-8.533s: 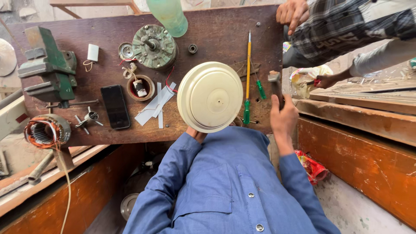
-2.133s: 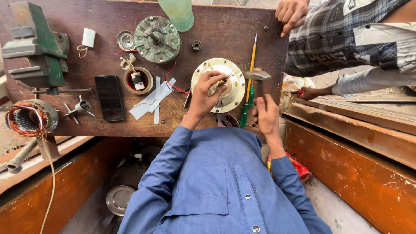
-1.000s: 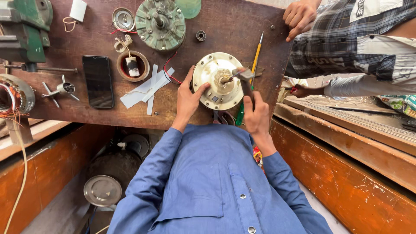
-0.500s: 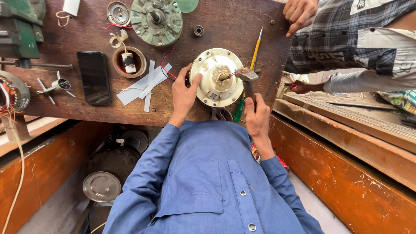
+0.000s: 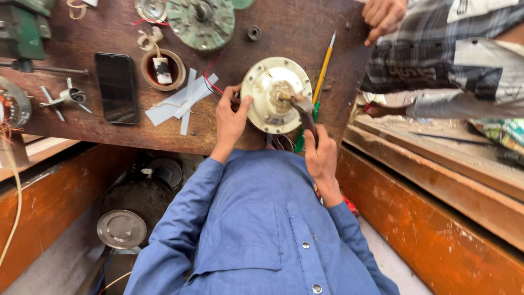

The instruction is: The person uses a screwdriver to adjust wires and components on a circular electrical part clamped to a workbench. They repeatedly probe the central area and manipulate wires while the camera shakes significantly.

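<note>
A round cream motor cover (image 5: 267,93) lies open side up near the front edge of the brown workbench (image 5: 305,27), its rusty hub showing. My left hand (image 5: 230,116) grips the cover's left rim, thumb on top. My right hand (image 5: 322,155) is closed around the handle of a small hammer (image 5: 303,111), whose metal head rests at the hub in the cover's centre. Both blue sleeves reach up from the bottom of the view.
Another person's hand (image 5: 382,16) in a plaid sleeve rests on the bench's far right corner. A yellow-handled tool (image 5: 323,68) and a green-handled one (image 5: 299,143) lie beside the cover. A black phone (image 5: 116,87), white strips (image 5: 185,98), a small tin (image 5: 162,68), a green disc (image 5: 201,19) and a vise (image 5: 22,30) lie to the left.
The cover has been turned from dome side up to open side up. My left hand shifted from its centre to its left rim. The hammer head came down onto the hub.
</note>
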